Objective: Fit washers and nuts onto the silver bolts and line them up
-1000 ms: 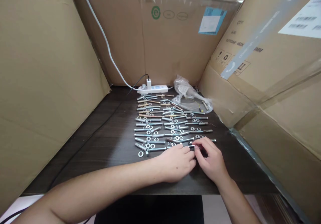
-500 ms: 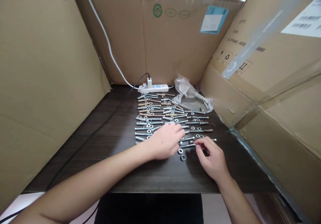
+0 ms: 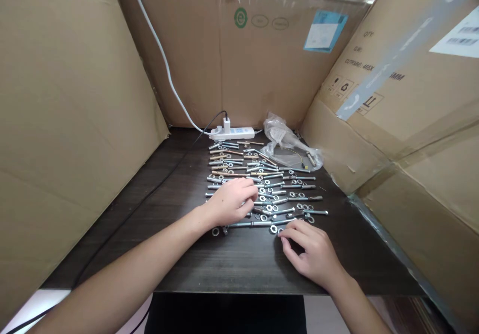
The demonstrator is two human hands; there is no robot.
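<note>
Over the near left part of the laid-out bolts, my left hand (image 3: 232, 202) hovers with its fingers curled and thumb drawn in. Whatever lies between its fingertips is hidden. My right hand (image 3: 312, 251) rests nearer the front edge, its thumb and index fingertips closed on a small metal washer (image 3: 280, 231). Beside that lies a flat nut or washer (image 3: 274, 229). A long bolt (image 3: 262, 223) runs just behind them. At the row's left end are another washer (image 3: 215, 231) and a small nut (image 3: 225, 230).
Rows of bolts with nuts and washers (image 3: 267, 183) cover the middle of the dark table (image 3: 179, 264). Behind them are a white power strip (image 3: 235, 133) and a clear plastic bag (image 3: 280, 134). A black cable (image 3: 149, 194) crosses the left side. Cardboard walls (image 3: 75, 99) enclose three sides.
My left hand has moved left, uncovering bolts and washers. My right hand has come down and left to the washer, which now sits beside the flat nut or washer. The view has shifted slightly.
</note>
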